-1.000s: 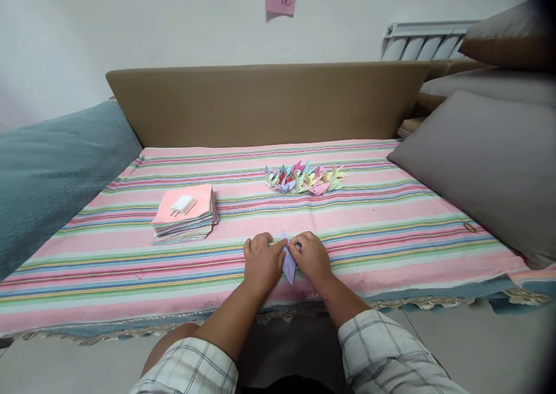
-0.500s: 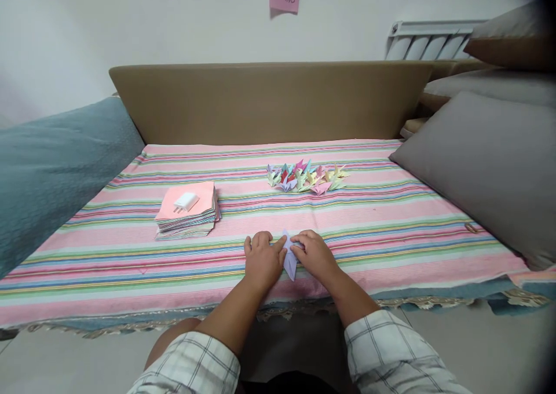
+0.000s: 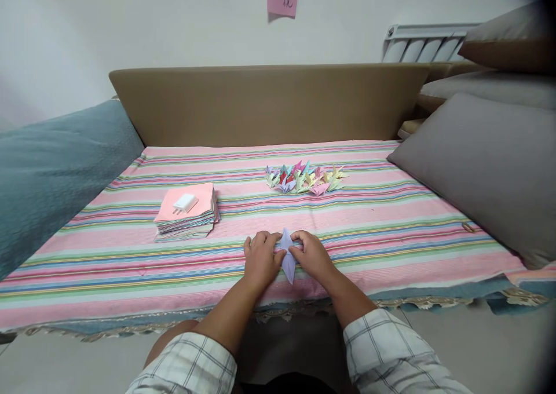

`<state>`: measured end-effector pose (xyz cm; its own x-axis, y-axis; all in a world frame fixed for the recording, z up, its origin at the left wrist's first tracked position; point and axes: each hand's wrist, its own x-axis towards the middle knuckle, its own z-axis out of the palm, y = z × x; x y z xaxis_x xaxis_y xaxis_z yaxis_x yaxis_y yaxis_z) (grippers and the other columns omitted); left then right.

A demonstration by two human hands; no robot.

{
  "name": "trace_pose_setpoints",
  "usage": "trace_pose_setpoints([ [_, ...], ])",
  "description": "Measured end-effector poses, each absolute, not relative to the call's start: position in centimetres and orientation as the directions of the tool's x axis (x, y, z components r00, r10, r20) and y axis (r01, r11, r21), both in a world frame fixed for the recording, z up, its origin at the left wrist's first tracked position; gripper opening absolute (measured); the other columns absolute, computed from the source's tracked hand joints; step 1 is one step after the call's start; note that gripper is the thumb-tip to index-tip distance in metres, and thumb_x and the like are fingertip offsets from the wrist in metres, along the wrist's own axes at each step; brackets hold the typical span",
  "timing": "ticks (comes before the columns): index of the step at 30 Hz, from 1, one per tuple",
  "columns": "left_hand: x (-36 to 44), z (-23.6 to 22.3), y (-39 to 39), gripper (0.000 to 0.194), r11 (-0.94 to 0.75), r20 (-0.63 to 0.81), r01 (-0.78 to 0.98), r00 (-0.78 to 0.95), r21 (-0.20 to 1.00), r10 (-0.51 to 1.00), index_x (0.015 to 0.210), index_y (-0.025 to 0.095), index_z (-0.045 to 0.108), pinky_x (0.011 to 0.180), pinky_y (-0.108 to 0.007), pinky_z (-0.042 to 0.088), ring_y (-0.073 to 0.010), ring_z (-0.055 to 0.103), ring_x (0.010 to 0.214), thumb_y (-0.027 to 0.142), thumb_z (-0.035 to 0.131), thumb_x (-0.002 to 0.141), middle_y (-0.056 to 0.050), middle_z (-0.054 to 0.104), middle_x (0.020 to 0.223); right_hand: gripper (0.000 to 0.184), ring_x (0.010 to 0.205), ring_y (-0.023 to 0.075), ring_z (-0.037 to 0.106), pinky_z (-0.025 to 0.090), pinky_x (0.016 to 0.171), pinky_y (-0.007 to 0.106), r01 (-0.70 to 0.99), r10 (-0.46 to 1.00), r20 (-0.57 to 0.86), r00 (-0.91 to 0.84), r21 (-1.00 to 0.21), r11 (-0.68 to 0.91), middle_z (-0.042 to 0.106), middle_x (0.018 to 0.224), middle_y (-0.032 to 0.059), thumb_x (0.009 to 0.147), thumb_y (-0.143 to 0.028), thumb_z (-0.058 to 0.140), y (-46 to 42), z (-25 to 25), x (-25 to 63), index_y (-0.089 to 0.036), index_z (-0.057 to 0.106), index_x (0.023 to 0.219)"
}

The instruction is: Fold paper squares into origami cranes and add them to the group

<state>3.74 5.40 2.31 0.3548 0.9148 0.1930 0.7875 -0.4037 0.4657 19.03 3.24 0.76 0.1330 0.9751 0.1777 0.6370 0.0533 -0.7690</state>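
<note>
A folded piece of lavender origami paper (image 3: 286,255), a long narrow diamond, lies on the striped cloth (image 3: 373,220) close to the front edge. My left hand (image 3: 260,259) has its thumb and index finger on the paper's left side, with the other fingers bent on the cloth. On the right side, my right hand (image 3: 311,256) pinches the paper's edge between thumb and index finger. Beyond my hands stands a cluster of small folded paper cranes (image 3: 304,179) in several colours.
To the left, a stack of square paper (image 3: 186,214) carries a white charger plug (image 3: 185,203). A teal cushion (image 3: 65,174) flanks the left side, grey pillows (image 3: 482,168) the right. A small brown ring-like item (image 3: 468,227) lies near the pillow. Behind is a brown backrest (image 3: 269,104).
My left index finger has shifted up along the lavender paper and my thumb sits lower, so more of the diamond shows. The view has tilted slightly.
</note>
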Motion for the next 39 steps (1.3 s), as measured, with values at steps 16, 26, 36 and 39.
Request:
trace_pose_setpoints([
  [16, 4.6, 3.0, 5.0, 0.042, 0.366, -0.225, -0.217, 0.486, 0.905, 0.844, 0.071, 0.013, 0.053, 0.051, -0.019, 0.034, -0.0062, 0.048, 0.052, 0.037, 0.083, 0.053, 0.004, 0.053, 0.059, 0.050, 0.065, 0.0116, 0.058, 0.045, 0.065, 0.025, -0.274, 0.997, -0.047, 0.059, -0.961, -0.029, 0.062, 0.073, -0.0035, 0.062, -0.027, 0.072, 2.3, 3.1, 19.0, -0.020, 0.049, 0.106],
  [26, 4.4, 3.7, 4.7, 0.042, 0.275, -0.187, -0.113, 0.493, 0.955, 0.850, 0.061, 0.013, 0.054, 0.051, -0.019, 0.035, -0.0066, 0.047, 0.050, 0.041, 0.082, 0.051, 0.003, 0.056, 0.055, 0.030, 0.053, 0.0076, 0.046, 0.037, 0.052, 0.020, -0.286, 0.998, -0.064, -0.018, -0.956, -0.067, 0.056, 0.061, -0.0046, 0.066, -0.043, 0.072, 1.8, 3.6, 18.8, -0.018, 0.063, 0.079],
  [36, 4.2, 3.1, 4.8, 0.039, 0.092, -0.086, 0.021, 0.605, 0.996, 0.792, 0.061, 0.014, 0.052, 0.053, -0.021, 0.033, -0.0078, 0.043, 0.053, 0.049, 0.071, 0.064, 0.004, 0.050, 0.056, 0.037, 0.044, 0.0066, 0.036, 0.030, 0.044, 0.020, -0.294, 0.995, -0.025, 0.101, -0.956, 0.006, 0.046, 0.048, -0.0072, 0.064, -0.048, 0.071, 1.9, 3.7, 18.4, -0.019, 0.049, 0.056],
  [39, 4.2, 3.2, 4.9, 0.034, -0.075, 0.002, 0.125, 0.504, 0.989, 0.863, 0.072, 0.015, 0.056, 0.054, -0.022, 0.036, -0.0099, 0.046, 0.056, 0.046, 0.069, 0.068, 0.003, 0.052, 0.061, 0.038, 0.043, 0.0069, 0.037, 0.031, 0.043, 0.020, -0.277, 0.985, -0.014, 0.169, -0.960, 0.034, 0.045, 0.047, -0.0073, 0.065, -0.048, 0.070, 2.1, 3.5, 18.3, -0.019, 0.048, 0.056],
])
